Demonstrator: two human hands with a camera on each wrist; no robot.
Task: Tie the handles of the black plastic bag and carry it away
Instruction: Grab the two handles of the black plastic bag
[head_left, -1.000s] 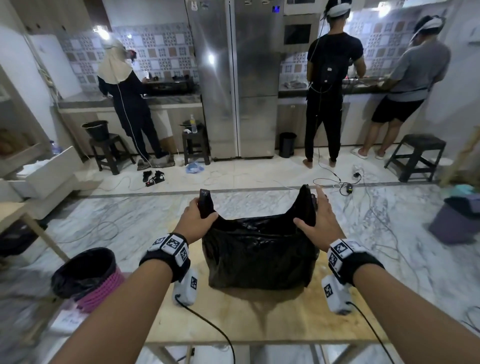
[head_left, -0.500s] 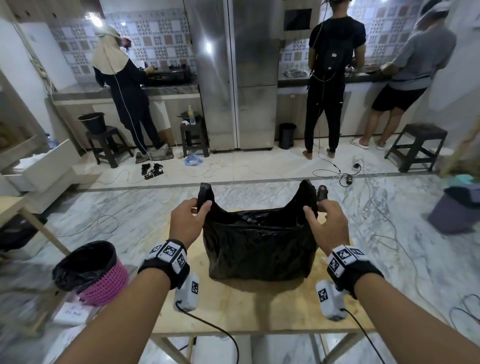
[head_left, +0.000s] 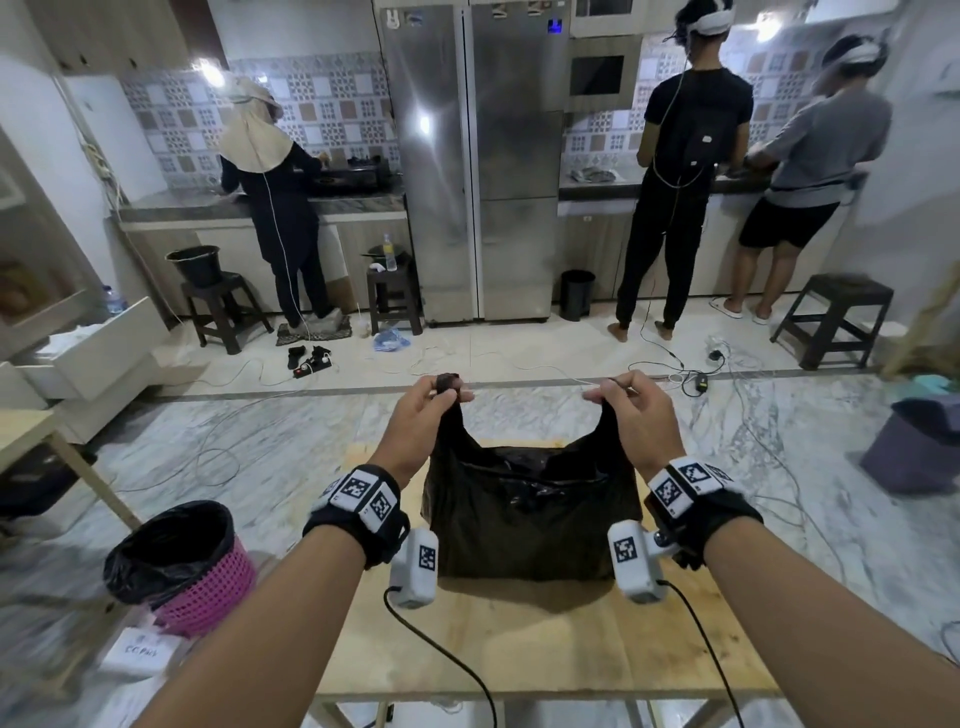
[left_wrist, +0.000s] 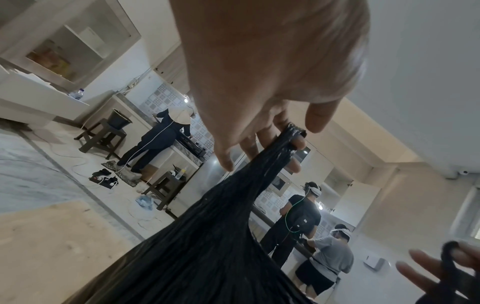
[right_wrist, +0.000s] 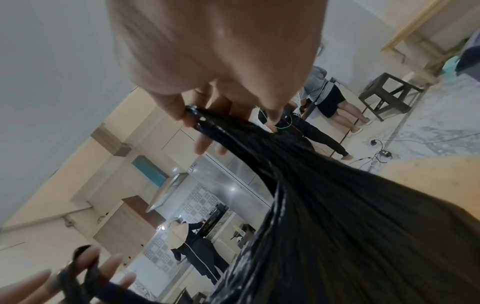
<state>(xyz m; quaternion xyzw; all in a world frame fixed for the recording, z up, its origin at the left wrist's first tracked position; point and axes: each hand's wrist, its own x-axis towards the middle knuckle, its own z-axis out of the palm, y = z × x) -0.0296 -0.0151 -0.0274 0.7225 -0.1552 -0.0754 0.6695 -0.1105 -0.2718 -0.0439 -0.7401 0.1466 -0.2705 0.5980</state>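
A black plastic bag (head_left: 530, 519) stands on a plywood table (head_left: 545, 639) in front of me. My left hand (head_left: 431, 410) pinches the bag's left handle (head_left: 450, 383) and pulls it up taut. In the left wrist view the handle (left_wrist: 283, 144) runs bunched between thumb and fingers. My right hand (head_left: 631, 410) grips the right handle (head_left: 608, 415), stretched up the same way; the right wrist view shows that handle (right_wrist: 205, 121) pinched at the fingertips. The two hands are held apart above the bag's mouth.
A pink bin with a black liner (head_left: 182, 566) stands on the floor to the left of the table. Cables (head_left: 701, 374) trail over the marble floor. Three people work at the far counters beside a steel fridge (head_left: 467, 156). Dark stools (head_left: 836, 317) and a grey bin (head_left: 919, 452) stand at the right.
Both hands have closed on the handles and lifted them, stretching the bag upward. A second ago the right hand lay open against the bag's side.
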